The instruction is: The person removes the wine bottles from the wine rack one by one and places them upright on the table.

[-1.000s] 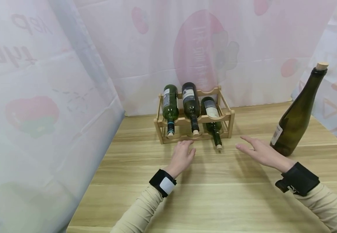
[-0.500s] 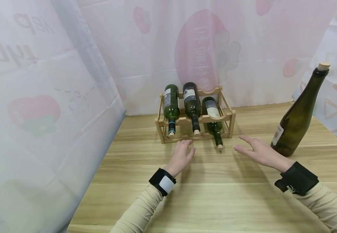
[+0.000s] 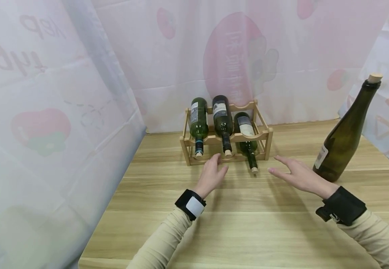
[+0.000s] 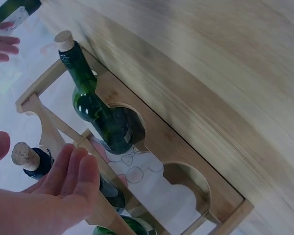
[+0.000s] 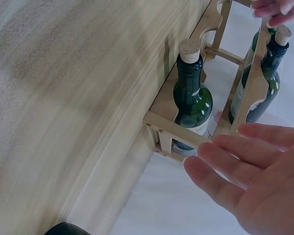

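Inspector: In what state did you find the hands?

Operator: From my remote station, I found the left hand (image 3: 210,175) with fingers and thumb apart, gripping nothing. It was near the cork of the middle bottle (image 3: 223,117); I could not confirm contact. The right hand (image 3: 298,175) was also spread and unloaded, between the lower bottle (image 3: 246,129) and the standing bottle (image 3: 345,138).

Inspector: Where did the bottles lie?

Operator: The left bottle (image 3: 198,116) and the middle bottle lay on the upper tier of the wooden rack (image 3: 268,145), necks forward. The lower bottle lay beneath, on the right, its neck projecting past the front rail. The standing bottle was upright and corked on the tabletop (image 3: 241,231), beyond the right hand.

Inspector: What did good handling call for?

Operator: In my judgement, a grip on the glass of the neck, never the cork, which could have pulled loose. I considered a second hand under the body advisable for any lift, with the neck kept in line with its notch. I rated the standing bottle the likeliest to topple, so the right forearm needed a wide path around it.
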`<state>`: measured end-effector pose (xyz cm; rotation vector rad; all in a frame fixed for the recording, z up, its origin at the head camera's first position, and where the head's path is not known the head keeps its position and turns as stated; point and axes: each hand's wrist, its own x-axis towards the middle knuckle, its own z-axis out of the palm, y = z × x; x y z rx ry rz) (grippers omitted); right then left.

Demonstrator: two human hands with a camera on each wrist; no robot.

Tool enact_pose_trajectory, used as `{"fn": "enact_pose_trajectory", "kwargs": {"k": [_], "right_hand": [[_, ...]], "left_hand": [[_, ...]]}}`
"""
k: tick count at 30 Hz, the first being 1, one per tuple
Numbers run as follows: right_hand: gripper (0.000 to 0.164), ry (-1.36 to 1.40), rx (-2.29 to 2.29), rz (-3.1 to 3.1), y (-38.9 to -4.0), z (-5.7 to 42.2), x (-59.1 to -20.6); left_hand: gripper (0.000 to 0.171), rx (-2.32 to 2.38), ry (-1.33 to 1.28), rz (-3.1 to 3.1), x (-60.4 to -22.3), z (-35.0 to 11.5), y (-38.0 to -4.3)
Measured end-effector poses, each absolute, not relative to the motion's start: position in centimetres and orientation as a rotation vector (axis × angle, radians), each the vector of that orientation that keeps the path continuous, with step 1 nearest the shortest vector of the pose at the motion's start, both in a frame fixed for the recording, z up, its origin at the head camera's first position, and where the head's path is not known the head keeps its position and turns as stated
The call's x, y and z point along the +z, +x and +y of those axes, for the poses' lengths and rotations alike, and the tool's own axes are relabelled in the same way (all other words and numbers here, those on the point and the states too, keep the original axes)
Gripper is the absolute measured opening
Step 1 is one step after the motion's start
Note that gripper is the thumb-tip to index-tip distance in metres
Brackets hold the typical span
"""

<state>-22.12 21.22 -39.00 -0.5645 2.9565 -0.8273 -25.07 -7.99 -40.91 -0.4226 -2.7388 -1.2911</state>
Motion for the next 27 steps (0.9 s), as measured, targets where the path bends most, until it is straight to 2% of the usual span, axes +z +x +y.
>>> {"fn": "enact_pose_trajectory", "kwargs": {"k": [5, 14, 27], "right_hand": [[0.073, -0.573, -0.838, 2.953, -22.0, 21.4, -39.1], [0.072, -0.573, -0.832, 2.962, -21.7, 21.5, -38.9], [0.070, -0.561, -0.839, 2.981, -21.6, 21.6, -39.3]], "left_hand": [[0.061, -1.630, -0.298, -2.670, -40.0, -7.3, -26.1], [0.047, -2.210, 0.006, -2.394, -39.1, -5.6, -28.7], [0.038, -2.540, 0.058, -2.190, -39.6, -5.0, -30.1]]}}
